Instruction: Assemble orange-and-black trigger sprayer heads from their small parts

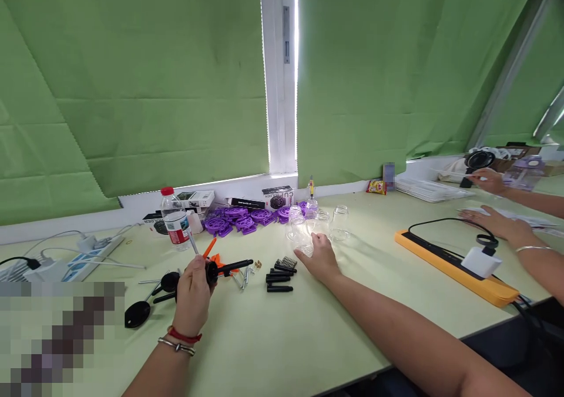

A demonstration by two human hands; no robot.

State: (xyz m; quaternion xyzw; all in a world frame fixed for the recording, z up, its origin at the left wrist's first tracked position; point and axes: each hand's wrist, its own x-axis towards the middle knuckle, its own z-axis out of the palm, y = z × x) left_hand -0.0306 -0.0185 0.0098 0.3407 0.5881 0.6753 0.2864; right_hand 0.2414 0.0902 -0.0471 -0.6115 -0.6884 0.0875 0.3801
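Note:
My left hand (194, 291) is closed around a black round part (211, 273) with a long black arm pointing right. A thin metal rod slants up from the same hand. An orange piece (210, 248) shows right behind the fingers; whether it is held too, I cannot tell. My right hand (322, 262) has its thumb and fingers at the sides of a clear glass jar (299, 230), low on its wall. More clear jars (340, 221) stand just beyond. Between the hands lie several black tubes (279, 278), a cluster of small springs (289, 262) and metal screws (245, 278).
Purple plastic parts (238, 218) are heaped along the wall. A water bottle (176, 221) stands back left, near a white power strip (94, 259). Black round parts (137, 313) lie left. At right is an orange power strip (453, 268); beyond it, another person's hands (497, 221).

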